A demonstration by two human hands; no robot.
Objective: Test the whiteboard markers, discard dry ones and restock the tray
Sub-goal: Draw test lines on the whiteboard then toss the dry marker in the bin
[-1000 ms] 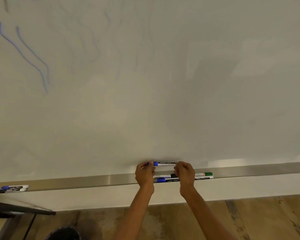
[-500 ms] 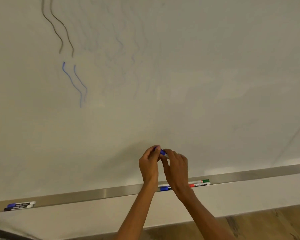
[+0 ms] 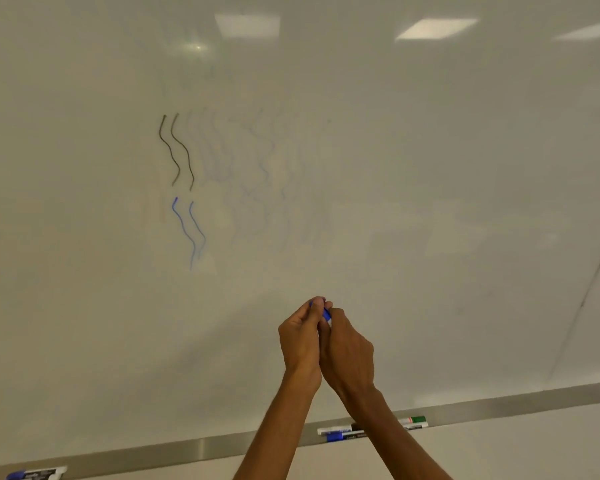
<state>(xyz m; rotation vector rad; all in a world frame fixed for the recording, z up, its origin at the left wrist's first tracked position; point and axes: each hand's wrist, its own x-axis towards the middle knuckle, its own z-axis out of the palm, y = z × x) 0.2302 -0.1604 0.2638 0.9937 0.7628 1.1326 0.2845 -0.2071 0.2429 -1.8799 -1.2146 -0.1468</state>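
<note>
The whiteboard point(image 3: 413, 174) is filling nearly everything I am looking at, with its long metal tray point(image 3: 520, 405) running along the bottom from seven o'clock towards three. Up at ten o'clock, two dark wavy lines point(image 3: 175, 150) are sitting just above two blue wavy lines point(image 3: 192, 233). Down at six o'clock the person's left hand point(image 3: 299, 341) and right hand point(image 3: 350, 348) are pressing together, well above the tray, both clamped on one blue marker point(image 3: 326, 315). The left fingers are pinching its blue cap end and the right hand is wrapping the barrel, most of which is hidden. A cluster of markers point(image 3: 340, 434) is lying in the tray at five o'clock, partly behind the right forearm. A green-capped marker point(image 3: 417, 419) is lying just beside it, and a pair of markers point(image 3: 35, 473) is lying at seven o'clock. The cap seems to be coming off. I would be pulling it straight along the barrel, keeping the barrel hand firm, so the tip is not smearing the fingers. Compared with a second ago, the hands have risen from the tray, where they were holding the marker level with a gap between them, and have closed up.
</note>
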